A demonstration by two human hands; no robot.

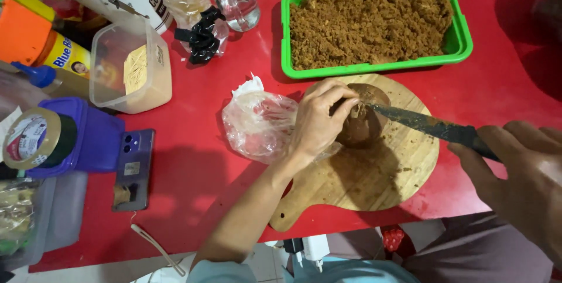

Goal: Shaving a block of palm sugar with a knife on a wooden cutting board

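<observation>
Head view: the left hand [319, 120] is clamping its fingers on the brown lump [363, 125], lying at the cutting board's [380, 183] 12 o'clock. The right hand [521, 171] is gripping the knife [427, 123], blade touching the lump from 3 o'clock.

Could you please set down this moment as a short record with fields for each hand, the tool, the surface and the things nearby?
left hand: left hand steadies a brown block, fingertips on its top
right hand: right hand grips the knife by its handle
knife: blade tip touches the block's upper side
surface: round wooden board on a red table
behind board: green tray filled with brown shavings
left of board: crumpled clear plastic bag
further left: purple phone, tape roll
</observation>
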